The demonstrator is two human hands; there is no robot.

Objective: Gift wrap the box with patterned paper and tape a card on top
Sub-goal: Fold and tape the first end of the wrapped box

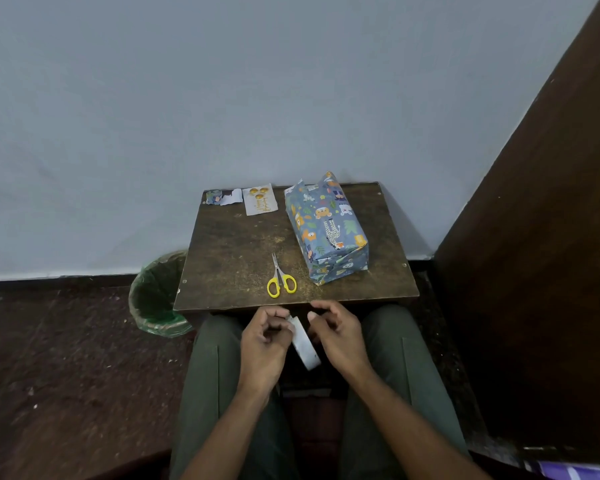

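Over the lap, the left hand (264, 341) pinches the end of a tape roll (306, 344) in curled fingers; the right hand (338, 336) curls beside it — touching or not, hard to tell. On the worktop (236, 251), yellow scissors (280, 279) lie nearest, the wrapped box (328, 230) to their right — its far end unfolded. The card (260, 199) lies at the back edge.

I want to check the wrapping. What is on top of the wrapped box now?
Nothing lies on the wrapped box; only patterned paper shows. The card is beside it on the table. The box inside is covered.
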